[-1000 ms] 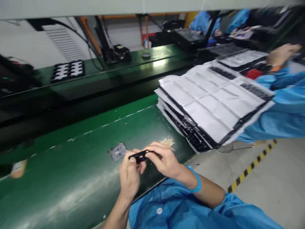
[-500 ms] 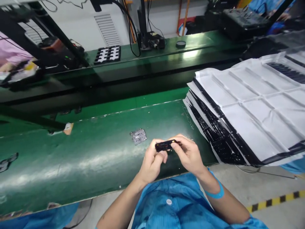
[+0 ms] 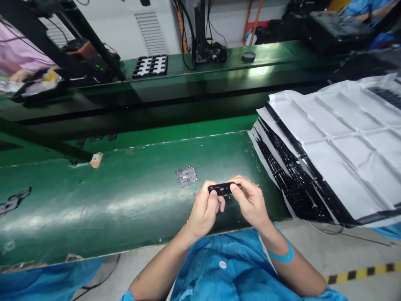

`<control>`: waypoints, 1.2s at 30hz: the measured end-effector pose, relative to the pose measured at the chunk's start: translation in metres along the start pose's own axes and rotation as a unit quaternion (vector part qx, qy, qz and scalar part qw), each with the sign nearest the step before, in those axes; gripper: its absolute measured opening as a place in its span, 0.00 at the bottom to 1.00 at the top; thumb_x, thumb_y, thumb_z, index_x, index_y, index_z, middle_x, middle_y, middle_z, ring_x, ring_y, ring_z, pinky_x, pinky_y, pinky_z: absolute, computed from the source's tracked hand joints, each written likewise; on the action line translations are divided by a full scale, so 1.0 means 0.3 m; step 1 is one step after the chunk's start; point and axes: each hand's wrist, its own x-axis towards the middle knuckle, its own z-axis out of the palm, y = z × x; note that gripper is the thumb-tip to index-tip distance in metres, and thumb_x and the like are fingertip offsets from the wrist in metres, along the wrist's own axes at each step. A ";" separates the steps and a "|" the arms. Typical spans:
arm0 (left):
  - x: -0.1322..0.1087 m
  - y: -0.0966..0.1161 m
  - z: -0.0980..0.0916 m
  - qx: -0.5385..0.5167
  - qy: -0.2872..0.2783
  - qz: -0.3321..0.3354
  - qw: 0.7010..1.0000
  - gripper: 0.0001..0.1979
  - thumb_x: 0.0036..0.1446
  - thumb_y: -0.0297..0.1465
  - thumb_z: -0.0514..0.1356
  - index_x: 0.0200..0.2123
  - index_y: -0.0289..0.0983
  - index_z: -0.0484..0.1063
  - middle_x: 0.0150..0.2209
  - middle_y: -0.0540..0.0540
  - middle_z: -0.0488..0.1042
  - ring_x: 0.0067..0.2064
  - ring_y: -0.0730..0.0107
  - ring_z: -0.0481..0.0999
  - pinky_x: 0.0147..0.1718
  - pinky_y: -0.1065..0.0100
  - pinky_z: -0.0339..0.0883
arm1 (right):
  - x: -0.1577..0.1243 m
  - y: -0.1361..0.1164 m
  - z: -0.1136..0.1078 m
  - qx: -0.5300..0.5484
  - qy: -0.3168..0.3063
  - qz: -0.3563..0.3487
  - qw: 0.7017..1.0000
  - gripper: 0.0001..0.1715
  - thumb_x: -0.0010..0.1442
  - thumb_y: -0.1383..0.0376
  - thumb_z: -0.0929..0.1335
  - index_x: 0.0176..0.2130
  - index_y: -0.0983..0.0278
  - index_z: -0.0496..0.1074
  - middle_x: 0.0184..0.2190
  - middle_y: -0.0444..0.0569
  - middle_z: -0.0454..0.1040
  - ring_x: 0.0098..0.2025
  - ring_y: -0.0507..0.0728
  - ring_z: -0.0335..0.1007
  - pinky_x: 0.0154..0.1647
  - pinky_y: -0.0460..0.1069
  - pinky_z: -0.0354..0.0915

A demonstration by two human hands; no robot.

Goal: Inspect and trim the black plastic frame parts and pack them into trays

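Note:
A small black slotted plastic part [image 3: 222,189] is held level between both hands, above the near edge of the green bench [image 3: 125,209]. My left hand [image 3: 205,209] grips its left end, with the thumb on the face toward me. On its right end, my right hand [image 3: 249,200] is closed with the thumb pressed on the same face. The fingers behind the part are mostly hidden. Just beyond my left hand, a flat grey-black piece with cut-outs [image 3: 187,176] lies on the bench.
To the right is a tall stack of white sheets and black trays [image 3: 332,125]. Another dark flat piece [image 3: 14,201] lies far left. A green post [image 3: 46,144] meets the bench edge. Across the channel, a shelf carries a black-and-white tray [image 3: 150,66]. A co-worker's pink sleeve [image 3: 26,50] shows upper left.
My left thumb has come up onto the front of the black part, which now sits more level. The whole view has shifted slightly, with the bench items appearing further right.

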 end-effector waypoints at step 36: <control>-0.032 0.001 0.013 -0.008 -0.019 -0.009 1.000 0.16 0.80 0.42 0.44 0.44 0.39 0.62 0.28 0.54 0.72 0.25 0.76 0.69 0.29 0.70 0.63 | -0.034 0.029 0.039 0.086 0.094 0.015 0.992 0.10 0.69 0.62 0.71 0.43 0.61 0.84 0.26 0.41 0.70 0.18 0.47 0.62 0.17 0.44 0.59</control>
